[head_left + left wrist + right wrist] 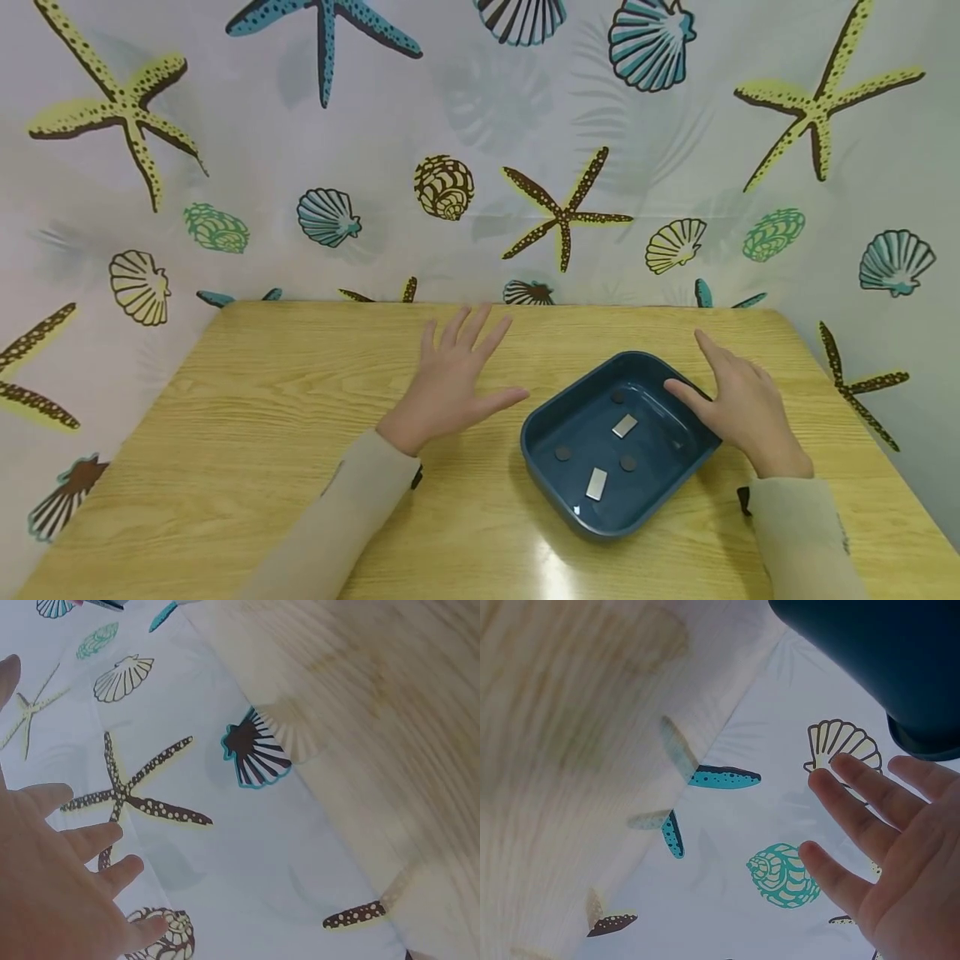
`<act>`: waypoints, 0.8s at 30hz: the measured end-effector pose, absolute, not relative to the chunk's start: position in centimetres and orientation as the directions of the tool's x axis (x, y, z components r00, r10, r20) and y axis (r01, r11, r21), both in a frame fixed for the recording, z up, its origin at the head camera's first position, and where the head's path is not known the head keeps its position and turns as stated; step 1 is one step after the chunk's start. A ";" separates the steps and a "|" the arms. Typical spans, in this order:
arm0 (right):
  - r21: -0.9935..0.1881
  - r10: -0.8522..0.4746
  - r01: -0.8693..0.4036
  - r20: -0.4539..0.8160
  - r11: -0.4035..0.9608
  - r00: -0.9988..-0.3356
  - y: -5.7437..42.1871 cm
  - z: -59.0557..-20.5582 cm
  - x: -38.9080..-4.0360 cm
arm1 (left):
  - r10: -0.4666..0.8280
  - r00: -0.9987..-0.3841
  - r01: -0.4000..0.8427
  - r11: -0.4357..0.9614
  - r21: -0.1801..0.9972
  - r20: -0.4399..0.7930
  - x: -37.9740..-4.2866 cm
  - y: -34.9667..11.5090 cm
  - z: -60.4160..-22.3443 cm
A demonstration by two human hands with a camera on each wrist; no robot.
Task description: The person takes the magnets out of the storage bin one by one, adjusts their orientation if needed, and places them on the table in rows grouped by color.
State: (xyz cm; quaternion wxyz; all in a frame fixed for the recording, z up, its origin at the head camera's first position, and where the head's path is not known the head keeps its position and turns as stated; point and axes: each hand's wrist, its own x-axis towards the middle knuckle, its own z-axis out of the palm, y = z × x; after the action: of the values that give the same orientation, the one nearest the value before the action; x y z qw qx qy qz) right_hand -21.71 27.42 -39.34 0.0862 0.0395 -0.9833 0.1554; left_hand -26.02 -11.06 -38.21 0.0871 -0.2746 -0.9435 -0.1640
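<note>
A dark blue plastic bin [660, 500] with rounded corners sits on the table, turned at an angle. Inside it lie two shiny silver rectangular pieces [625, 426] and three small dark round discs [627, 462], all apart from one another. Left of the bin, my left hand [450, 387] hovers with fingers spread and holds nothing. My right hand [746, 408] is by the bin's right side, its thumb reaching over the rim in the head view; whether it touches is unclear. In the right wrist view, its extended fingers [855, 814] show just below the bin's outer wall [885, 660].
The wood-grain table [247, 425] extends under both arms to a back edge. A white cloth [390, 108] printed with starfish and shells hangs behind and at both sides. Dark straps [417, 477] show at the wrists beside the sleeves.
</note>
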 end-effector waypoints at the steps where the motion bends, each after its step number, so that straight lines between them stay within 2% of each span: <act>1: -0.299 -0.052 -0.106 0.182 0.948 -0.982 27.4 -39.4 -21.7 | 0.500 -0.828 0.556 0.792 0.252 0.253 -25.9 -10.9 -38.1; 15: -0.310 -0.095 -0.153 0.196 0.938 -0.976 27.6 -39.7 -21.7 | 0.600 -0.757 0.648 0.740 0.181 0.257 -24.8 -8.2 -38.0; 24: -0.369 -0.109 -0.159 0.151 0.916 -0.983 27.8 -40.0 -21.4 | 0.654 -0.725 0.688 0.694 0.212 0.216 -24.0 -7.1 -37.9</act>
State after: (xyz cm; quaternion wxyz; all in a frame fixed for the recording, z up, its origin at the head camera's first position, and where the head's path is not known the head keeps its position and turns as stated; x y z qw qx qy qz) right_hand -21.36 27.81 -39.99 0.0635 0.0686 -0.9767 0.1932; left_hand -24.02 -7.09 -37.92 0.0617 -0.3654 -0.9182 -0.1400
